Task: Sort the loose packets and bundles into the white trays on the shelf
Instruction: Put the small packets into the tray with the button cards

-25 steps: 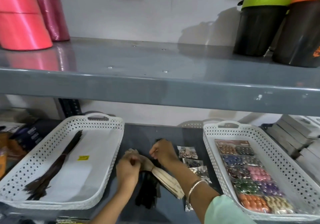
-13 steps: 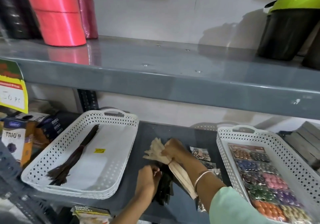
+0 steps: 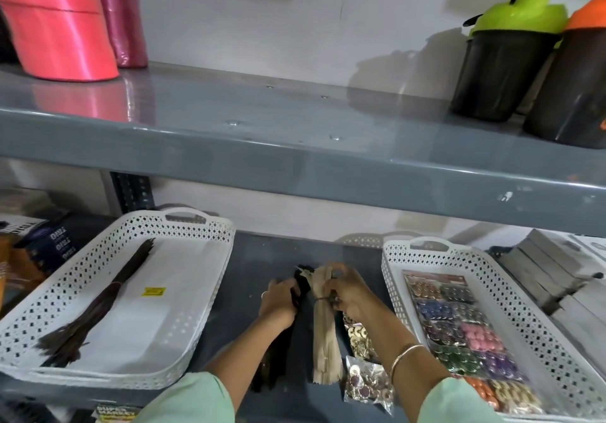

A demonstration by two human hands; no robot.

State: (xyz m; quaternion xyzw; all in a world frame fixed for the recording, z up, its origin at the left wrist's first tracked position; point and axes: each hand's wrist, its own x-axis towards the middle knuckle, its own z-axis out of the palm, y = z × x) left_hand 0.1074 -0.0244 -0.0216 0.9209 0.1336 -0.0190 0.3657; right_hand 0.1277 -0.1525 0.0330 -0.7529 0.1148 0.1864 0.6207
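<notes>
Two white perforated trays stand on the grey lower shelf. The left tray (image 3: 183,324) holds one dark brown bundle (image 3: 98,304). The right tray (image 3: 396,278) holds a sheet of coloured packets (image 3: 459,331). Between the trays lie a beige bundle (image 3: 324,347) and a black bundle (image 3: 275,360). My right hand (image 3: 347,291) grips the top of the beige bundle near its tie. My left hand (image 3: 278,298) is closed on the upper end of the black bundle. Loose shiny packets (image 3: 367,386) lie beside my right forearm.
The upper grey shelf (image 3: 295,147) juts out above the hands, carrying pink rolls (image 3: 55,26) at left and two dark shaker bottles (image 3: 505,62) at right. Dark boxes (image 3: 49,245) sit left of the left tray, grey flat boxes (image 3: 551,268) right of the right tray.
The beige bundle, lifted and tilted half a second ago, now lies straight on the shelf under my right hand. My left hand moved up to the black bundle's top. The camera shifted right.
</notes>
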